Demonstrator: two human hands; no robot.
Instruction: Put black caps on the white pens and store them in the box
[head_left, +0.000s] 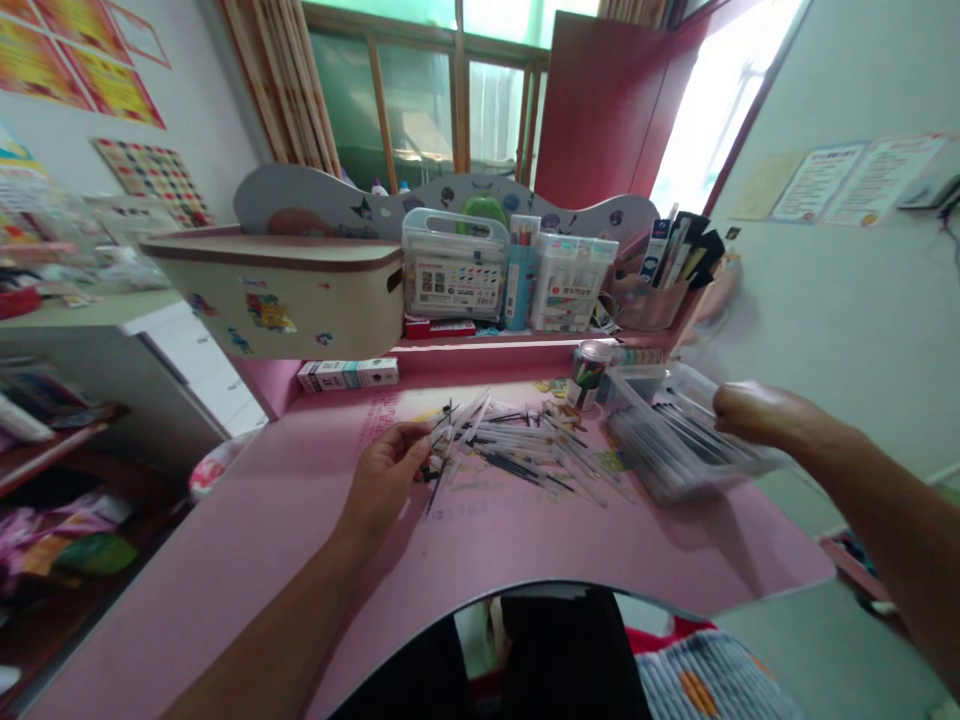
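A loose pile of thin pen refills [525, 445], some whitish and some dark, lies across the middle of the pink desk. At the pile's left edge is my left hand [386, 465], its thumb and fingers pinched on a few refills. My right hand [757, 412] is closed at the right rim of a clear plastic box [660, 480]. The box looks tilted and is smeared by motion, with a shadow under it. More refills [690, 430] lie lengthwise inside. The right fingertips are partly hidden.
Behind the pile stands a clear jar [589, 375] of small items. A lidded storage bin [300, 300], a marker case [454, 270] and a pen holder [652, 295] line the shelf. A slim carton [349, 374] sits below the bin. The desk's front edge [555, 584] curves inward.
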